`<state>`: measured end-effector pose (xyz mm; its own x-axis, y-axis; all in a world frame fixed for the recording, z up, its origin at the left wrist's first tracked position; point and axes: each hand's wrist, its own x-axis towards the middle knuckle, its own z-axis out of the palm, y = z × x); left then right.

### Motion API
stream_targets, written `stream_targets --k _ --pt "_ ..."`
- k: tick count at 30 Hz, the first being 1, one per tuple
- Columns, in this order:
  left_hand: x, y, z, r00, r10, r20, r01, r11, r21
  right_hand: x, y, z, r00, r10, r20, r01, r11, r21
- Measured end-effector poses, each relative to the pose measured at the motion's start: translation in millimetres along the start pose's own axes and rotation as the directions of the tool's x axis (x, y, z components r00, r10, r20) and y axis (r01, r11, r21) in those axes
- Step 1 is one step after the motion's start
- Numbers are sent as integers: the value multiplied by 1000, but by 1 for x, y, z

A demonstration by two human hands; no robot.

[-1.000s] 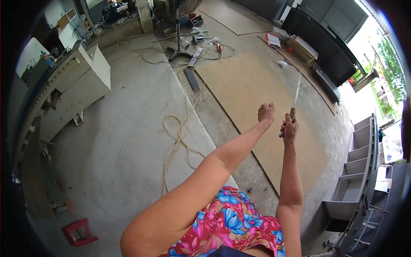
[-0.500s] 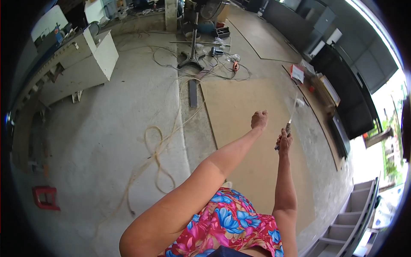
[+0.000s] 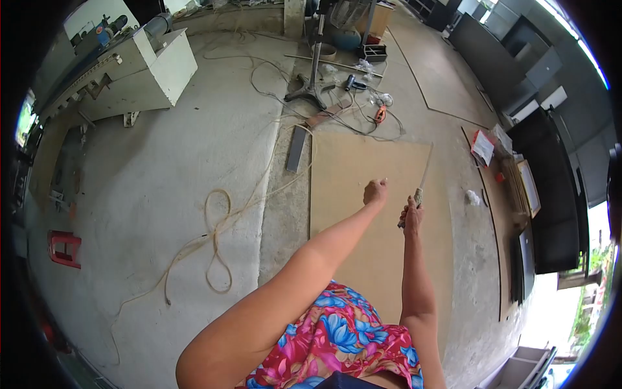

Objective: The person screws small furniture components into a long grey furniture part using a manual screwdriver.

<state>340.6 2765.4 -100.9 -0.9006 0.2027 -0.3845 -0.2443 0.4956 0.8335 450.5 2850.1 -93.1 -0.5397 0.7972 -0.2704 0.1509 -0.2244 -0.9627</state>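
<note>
Nearest the camera is a flowered garment in pink and blue, and both bare arms stretch out from it over the concrete floor. The left hand is clenched in a fist, and whether anything sits inside it cannot be told. Just beside it, the right hand is closed around the wrapped handle of a long thin blade. The blade is held in the air, pointing up and away over the far right corner of a brown board that lies flat on the floor. It looks narrow, pale and metallic, with a darker, rough-looking grip, and its far tip is too fine to make out. Handling it well probably calls for a firm wrist and for the left fist to stay clear of the edge, since the two hands are close together. Left of the board, a pale cord lies in loops. Beyond the board's far edge stand a fan stand among tangled cables and a white machine cabinet. A red stool lies well apart by the floor's left edge.
</note>
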Motion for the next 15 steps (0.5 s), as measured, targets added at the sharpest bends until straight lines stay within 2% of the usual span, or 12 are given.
stream_targets --k 5,9,12,15 --pt "75 44 42 999 -11 38 12 1000 -6 90 -14 14 999 51 4 -51 998 -35" --pt "112 68 57 999 29 37 -30 999 27 128 -24 33 996 84 -25 -84 996 -27" --pt "144 84 58 999 -11 49 10 1000 11 160 -25 49 994 104 37 -103 994 -46" --pt "170 87 61 998 -54 -15 54 998 -38 192 -17 63 986 141 89 -135 988 -69"
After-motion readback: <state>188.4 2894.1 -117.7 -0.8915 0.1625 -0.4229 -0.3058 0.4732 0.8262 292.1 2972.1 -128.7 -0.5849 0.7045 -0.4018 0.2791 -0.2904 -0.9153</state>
